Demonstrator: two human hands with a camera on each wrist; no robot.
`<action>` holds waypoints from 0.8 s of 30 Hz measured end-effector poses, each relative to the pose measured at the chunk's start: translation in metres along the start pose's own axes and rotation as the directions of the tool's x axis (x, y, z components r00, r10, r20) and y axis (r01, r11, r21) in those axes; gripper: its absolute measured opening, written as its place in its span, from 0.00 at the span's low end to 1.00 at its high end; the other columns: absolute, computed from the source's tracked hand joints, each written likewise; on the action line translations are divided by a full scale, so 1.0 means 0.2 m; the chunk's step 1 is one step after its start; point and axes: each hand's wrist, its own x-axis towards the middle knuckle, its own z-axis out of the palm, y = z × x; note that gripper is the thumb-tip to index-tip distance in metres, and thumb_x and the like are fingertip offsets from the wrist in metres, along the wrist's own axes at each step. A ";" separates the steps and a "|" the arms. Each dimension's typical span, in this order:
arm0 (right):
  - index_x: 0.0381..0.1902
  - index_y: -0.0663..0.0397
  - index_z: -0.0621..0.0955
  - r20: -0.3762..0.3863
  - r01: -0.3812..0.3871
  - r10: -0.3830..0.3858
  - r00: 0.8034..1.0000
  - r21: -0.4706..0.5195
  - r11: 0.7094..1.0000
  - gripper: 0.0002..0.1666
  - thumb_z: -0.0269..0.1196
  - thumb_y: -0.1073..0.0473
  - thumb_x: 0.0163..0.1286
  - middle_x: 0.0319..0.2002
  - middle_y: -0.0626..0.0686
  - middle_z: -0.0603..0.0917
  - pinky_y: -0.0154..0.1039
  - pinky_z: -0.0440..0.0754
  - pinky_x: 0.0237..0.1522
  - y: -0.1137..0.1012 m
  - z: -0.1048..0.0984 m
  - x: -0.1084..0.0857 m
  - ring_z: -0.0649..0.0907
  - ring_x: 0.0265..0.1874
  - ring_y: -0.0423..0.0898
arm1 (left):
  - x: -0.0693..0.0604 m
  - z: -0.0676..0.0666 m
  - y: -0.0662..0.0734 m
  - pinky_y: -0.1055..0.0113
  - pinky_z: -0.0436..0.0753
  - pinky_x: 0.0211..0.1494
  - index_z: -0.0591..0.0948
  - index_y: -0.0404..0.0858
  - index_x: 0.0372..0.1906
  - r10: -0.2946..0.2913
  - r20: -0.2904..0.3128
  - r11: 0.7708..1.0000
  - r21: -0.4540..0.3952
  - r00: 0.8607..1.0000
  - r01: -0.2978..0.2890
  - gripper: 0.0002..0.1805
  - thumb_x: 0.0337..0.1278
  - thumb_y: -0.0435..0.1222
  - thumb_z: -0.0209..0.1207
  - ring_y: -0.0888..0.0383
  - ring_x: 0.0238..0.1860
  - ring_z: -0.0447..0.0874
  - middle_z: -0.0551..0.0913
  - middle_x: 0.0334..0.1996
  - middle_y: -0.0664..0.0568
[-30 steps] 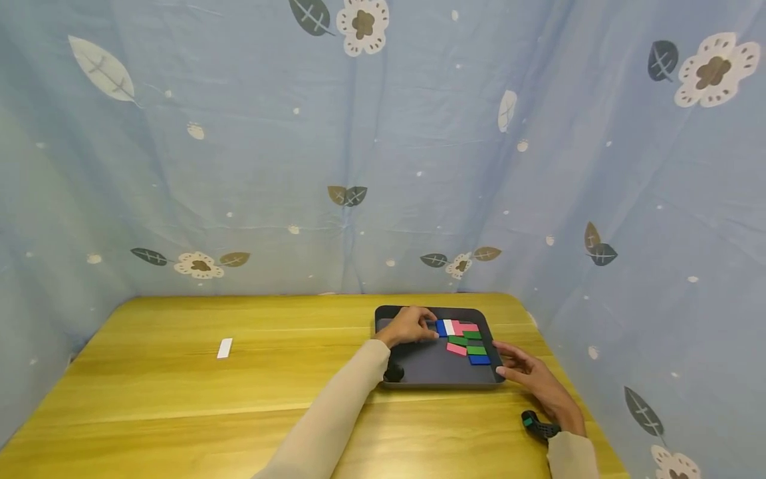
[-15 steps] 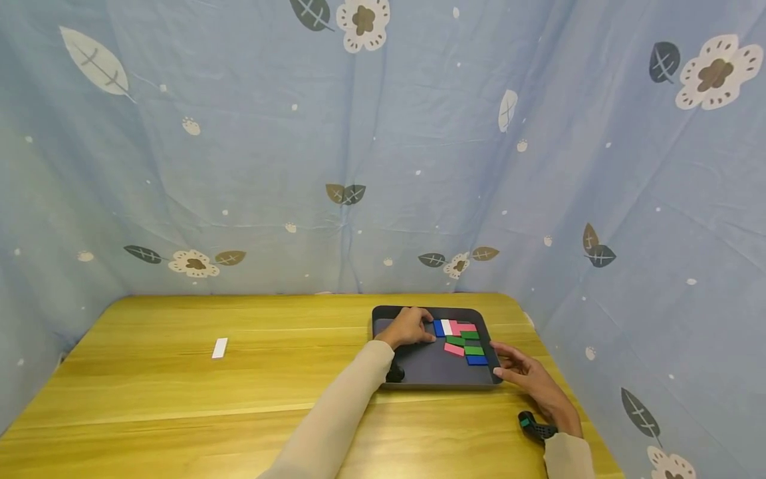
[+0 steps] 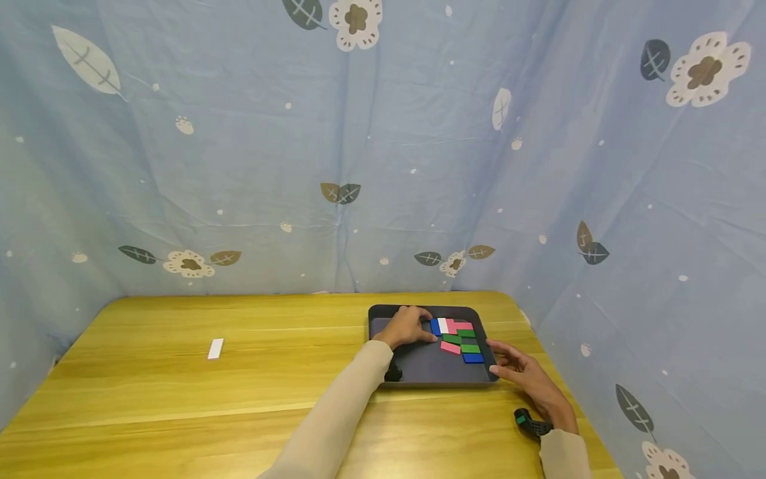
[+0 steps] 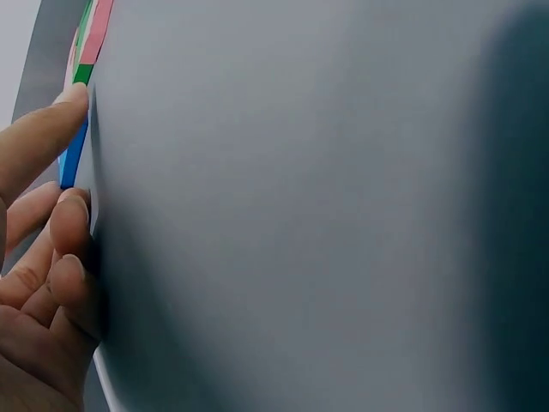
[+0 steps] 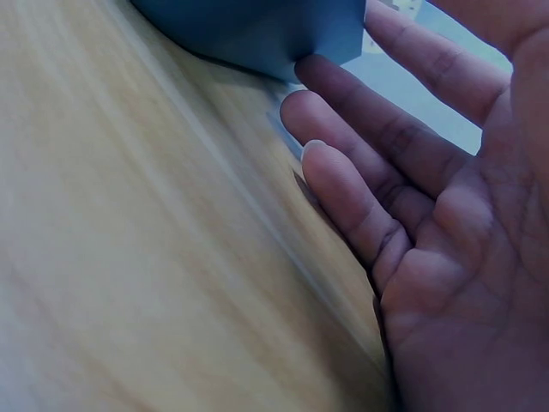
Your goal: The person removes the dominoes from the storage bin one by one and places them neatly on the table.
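One blue tile (image 3: 435, 326) is lying flat in tray (image 3: 421, 370), white tile (image 3: 443, 326) just alongside | left hand (image 3: 404, 327) is pinching its ends | right hand (image 3: 530, 378), fingers loose, is touching tray's right wall | tile is looking light, stiff, probably slick, hardly fragile; short ends are offering surest hold

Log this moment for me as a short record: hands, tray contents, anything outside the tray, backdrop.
left hand: pinches a blue tile by its ends
right hand: touches the right side of the tray
tray contents: blue, white, pink and green tiles
outside tray: white tile on the table, left
backdrop: blue curtain, leaf and flower prints
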 end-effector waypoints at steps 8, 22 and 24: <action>0.76 0.39 0.72 -0.004 -0.001 0.001 1.000 0.009 1.000 0.37 0.70 0.52 0.71 0.66 0.57 0.76 0.45 0.78 0.55 -0.01 0.02 0.01 0.76 0.56 0.57 | -0.01 0.00 -0.01 0.61 0.81 0.49 0.87 0.40 0.53 -0.010 -0.029 0.999 0.041 1.000 0.011 0.26 0.49 0.46 0.79 0.62 0.31 0.78 0.84 0.31 0.56; 0.76 0.40 0.71 -0.008 0.001 -0.001 1.000 -0.002 1.000 0.37 0.70 0.51 0.71 0.68 0.57 0.74 0.44 0.78 0.55 0.00 0.01 0.01 0.76 0.56 0.57 | 0.01 -0.03 0.00 0.71 0.77 0.33 0.86 0.36 0.51 0.051 0.020 0.998 -0.024 0.998 -0.051 0.24 0.51 0.42 0.79 0.65 0.23 0.78 0.81 0.22 0.58; 0.76 0.40 0.71 -0.008 0.001 -0.001 1.000 -0.007 1.000 0.37 0.69 0.50 0.72 0.69 0.57 0.73 0.43 0.78 0.56 0.01 0.00 0.01 0.76 0.56 0.56 | 0.01 -0.04 0.00 0.71 0.78 0.33 0.86 0.35 0.51 0.062 0.029 0.997 -0.037 0.998 -0.061 0.24 0.52 0.41 0.78 0.65 0.22 0.79 0.82 0.22 0.57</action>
